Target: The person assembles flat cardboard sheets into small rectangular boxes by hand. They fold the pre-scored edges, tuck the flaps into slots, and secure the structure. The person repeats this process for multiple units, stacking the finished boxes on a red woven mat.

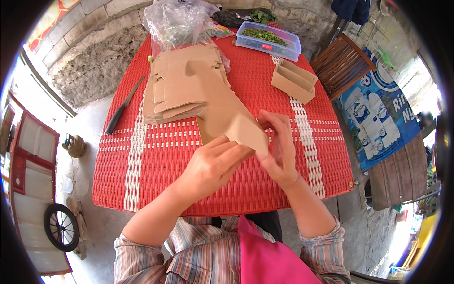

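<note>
A partly folded brown cardboard box (231, 118) is held above the near middle of the red woven table (165, 175). My left hand (215, 163) grips its near edge, fingers curled against the board. On the box's right end, my right hand (280, 146) has its thumb and fingers around the end flap. Behind and to the left lies a stack of flat cardboard box blanks (177, 83), partly covered by the box in my hands. One folded, open-topped cardboard box (294, 81) stands at the right of the table.
A knife with a dark handle (124, 106) lies left of the stack. At the far side are a clear plastic bag (175, 26) and a clear tub of chopped greens (267, 40). A wooden chair (341, 66) stands by the right edge.
</note>
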Available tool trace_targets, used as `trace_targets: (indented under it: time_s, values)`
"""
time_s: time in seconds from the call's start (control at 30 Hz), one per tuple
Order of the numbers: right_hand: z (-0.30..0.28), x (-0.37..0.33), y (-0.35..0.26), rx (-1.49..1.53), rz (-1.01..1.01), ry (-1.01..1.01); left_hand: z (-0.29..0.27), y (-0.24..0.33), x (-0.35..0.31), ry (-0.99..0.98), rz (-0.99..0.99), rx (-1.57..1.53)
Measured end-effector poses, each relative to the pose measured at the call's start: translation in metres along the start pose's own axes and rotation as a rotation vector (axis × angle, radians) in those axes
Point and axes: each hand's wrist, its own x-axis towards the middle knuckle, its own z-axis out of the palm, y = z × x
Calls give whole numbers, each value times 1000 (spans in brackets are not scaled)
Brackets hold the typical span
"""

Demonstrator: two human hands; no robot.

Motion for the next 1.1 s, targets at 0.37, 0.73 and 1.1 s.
trace_targets:
  time_s: [0.37,0.73,1.1]
  values:
    - [11,-2,7,-284,-197,-57,6,-1,1,-23,-129,-2]
    - [24,-8,-5,-492,-164,-101,-1,-5,0,487,-571,-505]
    - [21,-7,2,-254,-189,195,4,6,-3,382,-410,-158]
